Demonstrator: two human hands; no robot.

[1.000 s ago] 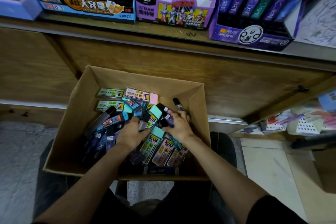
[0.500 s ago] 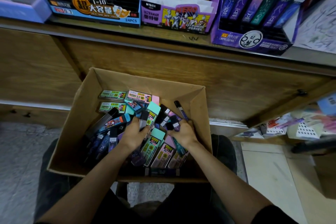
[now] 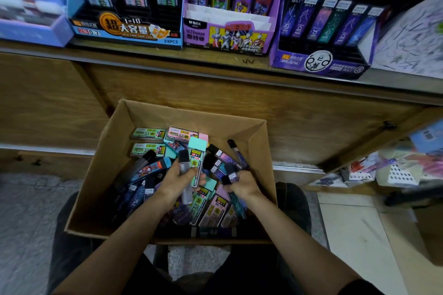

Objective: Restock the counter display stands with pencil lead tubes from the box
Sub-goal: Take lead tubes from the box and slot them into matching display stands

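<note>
A cardboard box (image 3: 100,175) rests on my lap, filled with several loose pencil lead tubes in teal, pink, purple and black. Both hands are inside it. My left hand (image 3: 176,181) grips a clear tube with a black cap (image 3: 185,165) together with a teal-capped tube (image 3: 197,153), both standing upright. My right hand (image 3: 242,184) holds dark purple tubes (image 3: 230,175) in a curled fist. On the counter above stand three display stands: a blue one (image 3: 124,29), a purple Ultraman one (image 3: 227,36) and a dark purple one (image 3: 321,62).
The wooden counter front (image 3: 215,93) rises just behind the box. A light blue box (image 3: 31,12) sits at the counter's far left and scribbled paper (image 3: 412,38) at its right. A lower shelf with mixed stationery (image 3: 395,167) is at the right. Tiled floor lies below.
Both hands have lifted a little out of the pile with tubes in their grip. The view has tilted up, showing more of the stands.
</note>
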